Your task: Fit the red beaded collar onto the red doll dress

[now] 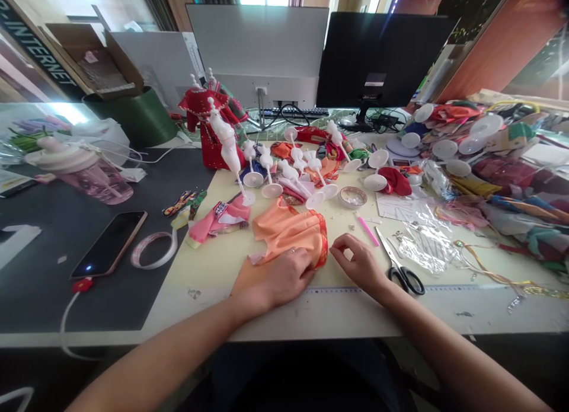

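A small orange garment (288, 225), likely doll-sized, lies in soft folds on the cream mat, a red patterned trim running along its right edge. My left hand (284, 275) rests over its lower part, fingers closed on the cloth near the trim. Just right of that edge, my right hand (362, 264) is closed in a pinch, apart from the cloth; whatever is between its fingertips is too small to make out. Black-handled scissors (400, 267) lie beside my right hand, and a pink stick (368, 230) lies beyond it.
White mannequin stands (267, 163) lie about behind the garment. A red dress (207, 127) stands at back left. Tape rolls (353, 197), a pink fabric piece (222, 219), a phone (111, 244) and a bottle (89, 172) surround the work. Cloth scraps (511, 181) pile up on the right.
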A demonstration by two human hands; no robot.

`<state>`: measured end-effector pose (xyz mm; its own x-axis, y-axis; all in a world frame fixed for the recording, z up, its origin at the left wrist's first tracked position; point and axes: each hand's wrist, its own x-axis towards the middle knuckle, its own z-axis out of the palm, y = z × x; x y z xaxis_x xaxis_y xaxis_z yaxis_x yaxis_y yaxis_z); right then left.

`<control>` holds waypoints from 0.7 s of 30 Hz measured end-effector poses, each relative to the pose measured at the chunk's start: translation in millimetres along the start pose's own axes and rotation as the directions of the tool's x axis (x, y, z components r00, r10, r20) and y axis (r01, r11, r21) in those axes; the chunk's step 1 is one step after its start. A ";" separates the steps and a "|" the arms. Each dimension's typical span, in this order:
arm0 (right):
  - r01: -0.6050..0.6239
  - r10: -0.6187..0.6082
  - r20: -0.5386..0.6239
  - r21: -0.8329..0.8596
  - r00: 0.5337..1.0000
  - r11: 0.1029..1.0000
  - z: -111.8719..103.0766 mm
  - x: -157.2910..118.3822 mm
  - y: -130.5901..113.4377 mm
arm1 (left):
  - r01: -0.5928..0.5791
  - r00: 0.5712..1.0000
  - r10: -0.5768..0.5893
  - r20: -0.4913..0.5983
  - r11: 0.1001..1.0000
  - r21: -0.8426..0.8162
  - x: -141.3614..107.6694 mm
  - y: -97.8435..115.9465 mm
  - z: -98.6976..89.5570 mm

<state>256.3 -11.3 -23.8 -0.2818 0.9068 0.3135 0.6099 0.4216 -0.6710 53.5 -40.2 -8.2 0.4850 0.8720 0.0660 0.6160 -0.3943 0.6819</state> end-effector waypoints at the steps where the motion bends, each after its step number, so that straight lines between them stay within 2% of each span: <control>1: -0.006 0.006 -0.013 0.026 1.000 1.000 0.2 -0.1 -0.8 | 0.048 0.998 -0.051 -0.026 0.992 -0.114 0.5 -1.4 -1.2; 3: -0.010 0.013 -0.040 0.072 0.999 0.997 1.3 0.6 -2.5 | 0.144 0.983 -0.175 -0.058 0.926 -0.348 1.6 -3.9 -3.7; 5: -0.004 0.010 -0.060 0.109 0.998 0.994 3.6 2.3 -4.9 | 0.207 0.957 -0.284 -0.060 0.812 -0.547 3.7 -6.7 -4.8; 8: 0.024 -0.014 -0.068 0.144 0.998 0.989 8.8 5.2 -10.2 | 0.246 0.921 -0.387 -0.031 0.644 -0.724 7.9 -11.8 -4.0; 10: 0.048 -0.039 -0.063 0.153 0.997 0.987 12.2 6.6 -13.7 | 0.253 0.914 -0.405 -0.006 0.585 -0.771 9.7 -14.8 -3.1; 13: 0.064 -0.054 -0.066 0.160 0.996 0.985 14.4 8.1 -15.1 | 0.255 0.914 -0.405 0.009 0.558 -0.790 9.2 -17.7 -2.8; 18: 0.010 0.013 -0.130 0.174 0.991 0.985 11.7 10.6 -7.7 | 0.224 0.913 -0.407 0.013 0.475 -0.851 5.4 -20.6 -2.3; 21: 0.058 -0.033 -0.157 0.152 0.987 0.987 12.6 10.9 -9.2 | 0.223 0.919 -0.395 0.015 0.488 -0.844 5.5 -22.6 -2.0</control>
<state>238.3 -5.3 -22.7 -0.1827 0.8807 0.4371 0.4732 0.4685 -0.7461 41.0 -26.0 -21.9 0.2114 0.9525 -0.2192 -0.1153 0.2470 0.9621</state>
